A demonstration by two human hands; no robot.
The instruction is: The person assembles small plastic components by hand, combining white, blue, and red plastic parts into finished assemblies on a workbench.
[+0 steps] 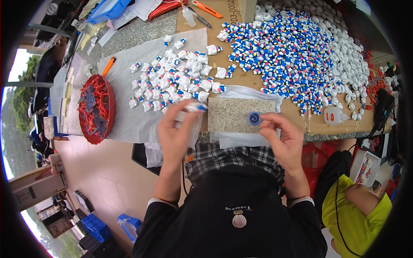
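Observation:
My left hand (177, 129) holds a small white and blue figurine (194, 106) near the table's front edge. My right hand (282, 136) reaches toward a small round blue piece (254, 118) lying on a speckled stone slab (236, 112), fingertips touching or nearly touching it. Behind my left hand, several white and blue figurines (176, 81) lie spread on a sheet of white paper (129, 116). A large heap of blue and white figurines (288, 56) covers the brown board (318, 124) further back and right.
A red bowl (97, 108) with red and purple bits sits at the left. An orange pen (108, 66), a small glue bottle (335, 115), an orange cutter (206, 8) and a white bottle (188, 16) lie about. A person in yellow (357, 210) sits at lower right.

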